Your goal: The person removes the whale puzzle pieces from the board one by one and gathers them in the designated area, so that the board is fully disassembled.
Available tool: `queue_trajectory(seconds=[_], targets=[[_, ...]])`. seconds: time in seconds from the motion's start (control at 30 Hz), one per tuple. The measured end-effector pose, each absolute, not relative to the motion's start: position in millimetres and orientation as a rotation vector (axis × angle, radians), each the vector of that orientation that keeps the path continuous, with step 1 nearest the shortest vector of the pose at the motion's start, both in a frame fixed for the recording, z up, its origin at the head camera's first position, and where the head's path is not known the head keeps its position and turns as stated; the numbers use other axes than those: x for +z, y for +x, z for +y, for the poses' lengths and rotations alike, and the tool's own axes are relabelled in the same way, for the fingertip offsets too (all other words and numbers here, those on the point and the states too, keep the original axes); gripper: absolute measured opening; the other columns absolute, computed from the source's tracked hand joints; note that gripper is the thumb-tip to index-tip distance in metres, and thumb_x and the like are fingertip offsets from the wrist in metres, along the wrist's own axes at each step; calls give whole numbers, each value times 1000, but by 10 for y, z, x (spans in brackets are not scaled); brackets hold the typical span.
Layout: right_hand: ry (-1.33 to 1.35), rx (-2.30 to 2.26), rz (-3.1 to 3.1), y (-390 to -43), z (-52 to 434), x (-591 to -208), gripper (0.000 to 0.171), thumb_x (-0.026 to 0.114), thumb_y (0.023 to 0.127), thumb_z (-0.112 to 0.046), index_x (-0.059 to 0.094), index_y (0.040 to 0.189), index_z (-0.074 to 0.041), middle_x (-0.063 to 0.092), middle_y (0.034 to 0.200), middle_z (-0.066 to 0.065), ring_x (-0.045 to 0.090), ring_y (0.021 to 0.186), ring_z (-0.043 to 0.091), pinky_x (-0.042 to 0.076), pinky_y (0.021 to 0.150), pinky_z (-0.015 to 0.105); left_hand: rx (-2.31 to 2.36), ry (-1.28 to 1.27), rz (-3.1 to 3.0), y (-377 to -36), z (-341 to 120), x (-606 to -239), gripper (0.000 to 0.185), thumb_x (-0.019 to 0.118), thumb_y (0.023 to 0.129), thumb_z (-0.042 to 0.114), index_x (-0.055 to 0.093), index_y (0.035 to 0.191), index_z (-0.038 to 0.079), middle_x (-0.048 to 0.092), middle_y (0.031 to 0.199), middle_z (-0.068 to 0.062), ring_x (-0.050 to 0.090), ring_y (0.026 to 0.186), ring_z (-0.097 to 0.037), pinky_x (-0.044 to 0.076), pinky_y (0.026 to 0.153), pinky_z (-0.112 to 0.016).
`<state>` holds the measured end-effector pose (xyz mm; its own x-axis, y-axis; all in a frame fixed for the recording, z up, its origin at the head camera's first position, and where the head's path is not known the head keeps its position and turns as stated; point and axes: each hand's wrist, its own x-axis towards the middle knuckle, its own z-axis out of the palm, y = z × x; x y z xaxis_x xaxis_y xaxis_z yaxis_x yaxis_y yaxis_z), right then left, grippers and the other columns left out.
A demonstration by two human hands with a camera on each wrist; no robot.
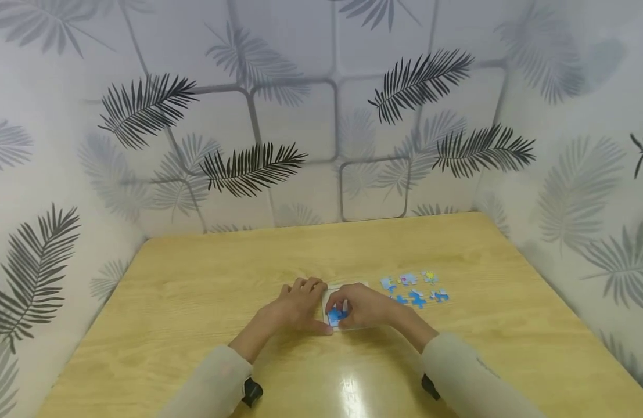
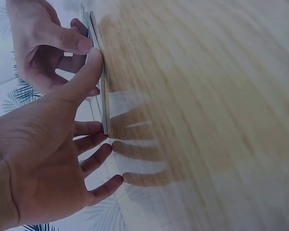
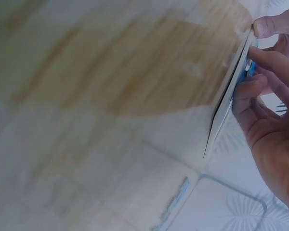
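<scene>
A pale, thin puzzle board (image 1: 330, 292) lies flat on the table, mostly covered by both hands. My left hand (image 1: 300, 305) rests at its left side, fingers spread. In the left wrist view, the thumb touches the board's edge (image 2: 105, 103) and the fingertips meet its far end and the tabletop. Over the board, my right hand (image 1: 367, 305) has curled fingers and pinches a blue jigsaw piece (image 1: 335, 316) at the near left corner. Blue also shows between the fingers in the right wrist view, where the piece (image 3: 251, 67) is partly hidden.
Several loose jigsaw pieces (image 1: 417, 299) lie in two rough rows right of the board, blue with some pink and yellow. The wooden table (image 1: 196, 290) meets leaf-patterned walls (image 1: 300, 128) at the back and sides.
</scene>
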<state>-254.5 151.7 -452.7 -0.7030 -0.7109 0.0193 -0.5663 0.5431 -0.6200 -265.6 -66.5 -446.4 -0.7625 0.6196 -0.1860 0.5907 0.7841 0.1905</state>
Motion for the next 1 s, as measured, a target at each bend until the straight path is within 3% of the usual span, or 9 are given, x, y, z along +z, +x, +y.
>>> queue_trajectory(seconds=[0.3, 0.37, 0.47, 0.6, 0.73, 0.77, 0.8, 0.93, 1.0], targets=[[-1008, -1061, 2557, -2572, 1865, -4432, 18, 78, 92, -8, 71, 107, -14, 70, 107, 3, 51, 62, 7, 47, 60, 25, 184, 924, 2743, -2631, -635, -4468, 95, 72, 89, 65, 35, 158, 10, 33, 164, -11, 32, 148, -36, 32, 114, -64], [-988, -1082, 2571, -2579, 1982, -4429, 15, 79, 92, -8, 71, 103, -14, 70, 104, 3, 46, 57, 4, 43, 56, 23, 189, 916, 2743, -2637, -638, -4478, 95, 73, 89, 64, 35, 158, 10, 33, 164, -12, 32, 148, -36, 32, 114, -63], [-945, -1087, 2591, -2572, 2153, -4420, 14, 80, 91, -10, 72, 101, -14, 65, 85, 1, 39, 52, 1, 38, 53, 21, 181, 916, 2743, -2645, -642, -4487, 96, 73, 89, 63, 35, 158, 9, 33, 164, -12, 32, 148, -36, 32, 114, -63], [-918, -1075, 2624, -2537, 2353, -4406, 12, 81, 90, -11, 74, 100, -15, 47, 63, -4, 32, 51, 1, 34, 53, 21, 183, 928, 2740, -2643, -643, -4479, 97, 73, 90, 63, 33, 159, 8, 32, 165, -13, 30, 148, -37, 32, 114, -63], [-868, -1059, 2634, -2481, 2532, -4411, 11, 82, 90, -14, 75, 98, -17, 38, 58, -10, 31, 52, 2, 34, 54, 22, 189, 931, 2734, -2637, -647, -4462, 96, 73, 91, 61, 32, 160, 8, 30, 165, -13, 29, 149, -37, 31, 114, -64], [-855, -1049, 2634, -2465, 2573, -4415, 10, 82, 90, -15, 76, 97, -18, 38, 58, -11, 31, 52, 1, 34, 55, 23, 192, 928, 2735, -2636, -648, -4455, 96, 73, 90, 61, 33, 160, 8, 31, 165, -13, 30, 148, -37, 31, 114, -63], [-848, -1040, 2631, -2444, 2609, -4417, 10, 82, 90, -15, 76, 97, -18, 37, 57, -12, 31, 52, 1, 42, 60, 24, 189, 924, 2735, -2638, -649, -4455, 96, 73, 90, 61, 33, 160, 8, 30, 165, -13, 30, 149, -36, 31, 114, -63], [-854, -967, 2624, -2361, 2737, -4421, 10, 78, 90, -10, 76, 95, -19, 38, 56, -12, 29, 51, 0, 42, 61, 26, 198, 922, 2734, -2630, -648, -4441, 94, 75, 90, 59, 35, 158, 8, 32, 164, -13, 31, 147, -36, 32, 114, -62], [-887, -936, 2620, -2333, 2783, -4431, 12, 78, 88, -9, 76, 94, -19, 48, 61, -11, 31, 51, 0, 44, 61, 24, 185, 919, 2727, -2640, -648, -4459, 94, 75, 90, 60, 35, 158, 8, 32, 164, -13, 31, 147, -36, 32, 114, -62]])
